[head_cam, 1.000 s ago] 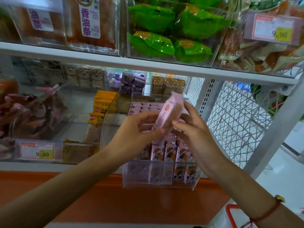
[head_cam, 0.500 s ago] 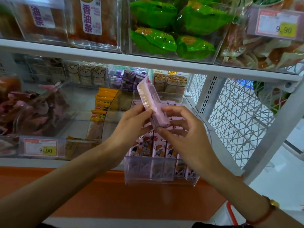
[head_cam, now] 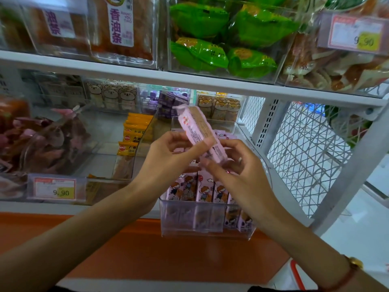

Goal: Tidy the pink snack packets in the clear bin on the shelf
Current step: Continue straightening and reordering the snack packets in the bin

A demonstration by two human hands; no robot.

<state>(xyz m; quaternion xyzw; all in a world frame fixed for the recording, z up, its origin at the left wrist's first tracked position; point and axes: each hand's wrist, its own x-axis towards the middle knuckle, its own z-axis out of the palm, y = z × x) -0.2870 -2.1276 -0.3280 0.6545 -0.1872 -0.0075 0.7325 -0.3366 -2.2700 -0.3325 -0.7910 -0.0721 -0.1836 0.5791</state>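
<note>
A long pink snack packet point(head_cam: 197, 129) is held above the clear bin point(head_cam: 189, 224), tilted with its upper end to the back left. My left hand point(head_cam: 168, 157) pinches its middle from the left. My right hand point(head_cam: 235, 165) grips its lower end from below and the right. Inside the bin a row of pink packets point(head_cam: 202, 188) with cartoon children stands upright against the front wall. More pink packets point(head_cam: 225, 135) lie behind my hands, partly hidden.
Yellow packets point(head_cam: 132, 135) fill the neighbouring bin on the left. A price tag point(head_cam: 55, 189) reading 9.90 sits at the shelf front. Green packets point(head_cam: 227, 39) fill the shelf above. A white wire mesh panel point(head_cam: 305, 157) closes the right side.
Both hands have turned the held pink packet: a second ago its top leaned right, now it leans back left with its side showing.
</note>
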